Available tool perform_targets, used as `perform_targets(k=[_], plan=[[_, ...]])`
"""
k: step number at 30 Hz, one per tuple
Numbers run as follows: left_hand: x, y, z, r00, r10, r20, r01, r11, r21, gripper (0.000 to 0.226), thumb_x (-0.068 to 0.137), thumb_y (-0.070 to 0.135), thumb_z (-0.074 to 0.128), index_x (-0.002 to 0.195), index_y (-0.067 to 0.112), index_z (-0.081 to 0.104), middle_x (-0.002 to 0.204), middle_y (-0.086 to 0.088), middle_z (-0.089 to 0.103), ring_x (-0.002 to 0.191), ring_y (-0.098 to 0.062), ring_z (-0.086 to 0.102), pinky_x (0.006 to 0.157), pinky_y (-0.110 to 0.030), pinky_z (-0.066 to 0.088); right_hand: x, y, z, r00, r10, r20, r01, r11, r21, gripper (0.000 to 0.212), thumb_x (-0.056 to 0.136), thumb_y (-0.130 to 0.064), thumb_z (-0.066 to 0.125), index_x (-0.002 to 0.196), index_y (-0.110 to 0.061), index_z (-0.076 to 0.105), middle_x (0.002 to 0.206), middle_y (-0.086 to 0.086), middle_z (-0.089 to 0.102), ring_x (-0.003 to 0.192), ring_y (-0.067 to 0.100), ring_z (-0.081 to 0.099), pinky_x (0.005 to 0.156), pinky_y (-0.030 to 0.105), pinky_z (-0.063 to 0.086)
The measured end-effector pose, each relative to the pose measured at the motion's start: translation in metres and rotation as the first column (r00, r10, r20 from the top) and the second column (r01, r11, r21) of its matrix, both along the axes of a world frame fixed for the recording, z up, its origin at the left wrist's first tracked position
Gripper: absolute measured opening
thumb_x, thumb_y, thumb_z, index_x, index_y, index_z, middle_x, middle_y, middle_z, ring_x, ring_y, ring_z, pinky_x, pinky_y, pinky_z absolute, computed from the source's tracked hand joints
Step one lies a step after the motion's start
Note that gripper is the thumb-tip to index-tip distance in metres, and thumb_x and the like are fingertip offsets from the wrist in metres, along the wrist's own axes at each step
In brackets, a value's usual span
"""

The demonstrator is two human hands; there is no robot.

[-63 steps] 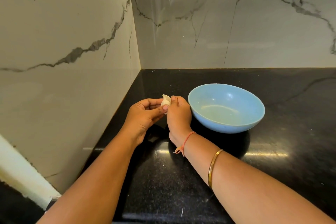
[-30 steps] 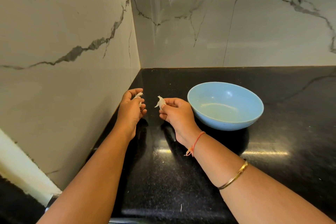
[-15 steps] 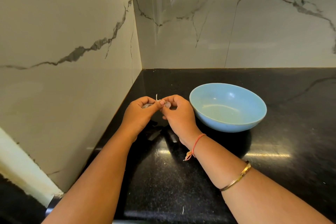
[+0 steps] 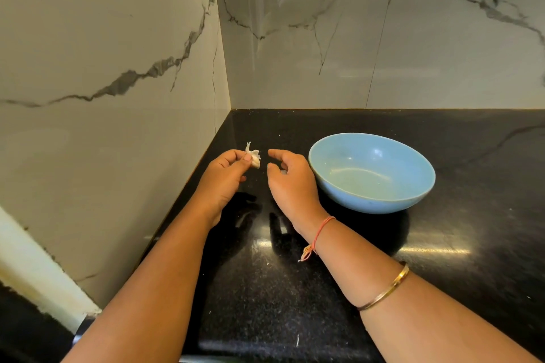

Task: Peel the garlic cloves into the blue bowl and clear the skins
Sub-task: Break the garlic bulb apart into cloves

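My left hand (image 4: pixel 224 177) pinches a garlic clove (image 4: pixel 254 160) between thumb and fingertips, and loose papery skin sticks up from the clove's top. A short gap to its right, my right hand (image 4: pixel 290 183) hovers with the fingers loosely curled and nothing visible in them. Both hands are above the black countertop (image 4: pixel 265 289), just left of the blue bowl (image 4: pixel 372 172). I see only a faint smear on the bowl's inside bottom.
Marble-patterned walls close the corner on the left and behind the counter. A small pale fleck (image 4: pixel 297 340) lies on the counter near the front edge. The counter stretches dark and glossy to the right of the bowl.
Half a second ago both hands met at the clove. Now my right hand has drawn away to the right and let go, while the left keeps hold of the clove.
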State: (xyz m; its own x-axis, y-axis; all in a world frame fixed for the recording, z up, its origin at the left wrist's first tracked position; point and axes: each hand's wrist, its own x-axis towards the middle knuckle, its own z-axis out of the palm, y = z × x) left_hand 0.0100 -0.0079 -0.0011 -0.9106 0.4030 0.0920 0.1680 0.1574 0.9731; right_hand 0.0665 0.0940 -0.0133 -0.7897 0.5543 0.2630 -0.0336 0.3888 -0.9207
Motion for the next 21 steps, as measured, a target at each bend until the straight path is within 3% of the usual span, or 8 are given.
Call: perform_targets(k=[5,15,21], plan=[[0.0028,-0.0018,0.0016,0.999,-0.03,-0.018,0.03,1.0,-0.002,0.016,0.095,0.027,0.051,0.091,0.025,0.067,0.091,0.01,0.065,0.081,-0.004,0.052,0.067,-0.02,0.039,-0.0001,-0.0042,-0.001,0.995,0.066,-0.073,-0.076,0.987,-0.14,0.012,0.09,-0.023,0.06,0.098,-0.015,0.065,0.095,0.003,0.067,0.091,0.015,0.063,0.079,0.032,0.056],[0.0052,-0.0005,-0.0002,0.998,0.009,0.07,-0.017,0.993,0.117,0.01,0.091,0.027,0.059,0.089,0.025,0.069,0.088,0.006,0.068,0.081,-0.008,0.056,0.071,-0.023,0.043,-0.0029,-0.0051,-0.0028,0.991,0.073,-0.114,-0.107,0.94,-0.324,0.006,0.087,-0.016,0.064,0.09,-0.011,0.064,0.087,0.007,0.07,0.08,0.017,0.07,0.08,0.038,0.058],[0.0061,0.0017,0.0009,0.992,0.006,0.127,-0.027,0.986,0.165,0.014,0.091,0.032,0.057,0.086,0.03,0.071,0.086,0.005,0.068,0.077,-0.011,0.05,0.07,-0.025,0.044,-0.0024,-0.0056,-0.0019,0.984,0.085,-0.154,-0.137,0.92,-0.366,0.009,0.088,-0.013,0.063,0.095,-0.008,0.067,0.085,0.005,0.069,0.08,0.016,0.068,0.079,0.034,0.058]])
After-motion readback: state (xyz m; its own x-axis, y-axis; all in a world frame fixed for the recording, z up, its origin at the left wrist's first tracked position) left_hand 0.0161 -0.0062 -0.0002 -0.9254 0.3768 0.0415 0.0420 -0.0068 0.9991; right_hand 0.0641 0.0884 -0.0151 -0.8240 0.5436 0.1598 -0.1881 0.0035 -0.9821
